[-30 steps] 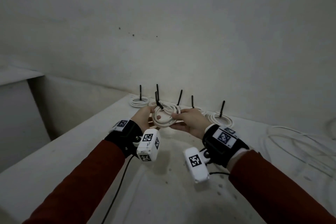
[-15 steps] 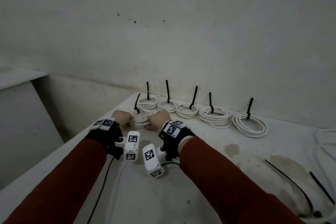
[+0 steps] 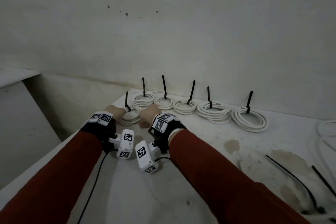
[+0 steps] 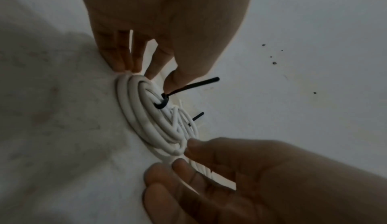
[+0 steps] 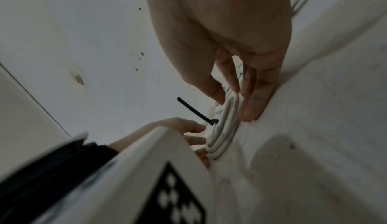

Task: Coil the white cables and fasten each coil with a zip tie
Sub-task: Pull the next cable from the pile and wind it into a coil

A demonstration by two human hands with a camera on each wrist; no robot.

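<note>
A white cable coil (image 3: 130, 118) lies flat on the table (image 3: 181, 196) near its far left corner. A black zip tie (image 3: 126, 101) binds it, tail sticking up. My left hand (image 3: 113, 112) holds the coil's left rim, with straight fingers (image 4: 123, 62) at the outer edge and the thumb by the zip tie (image 4: 164, 101). My right hand (image 3: 149, 116) holds the right rim of the coil (image 5: 227, 125), thumb on top and fingers (image 5: 256, 98) along the table. The left wrist view shows the coil (image 4: 146, 120) between both hands.
Several tied coils (image 3: 212, 112) with upright zip-tie tails line the wall to the right of my hands. Loose white cable (image 3: 327, 132) lies at the right edge. Loose black zip ties (image 3: 294, 178) lie at the near right. The table drops off close to the left.
A second ago both hands held the coil in the air in front of the row. They have carried it left and down onto the table at the row's left end.
</note>
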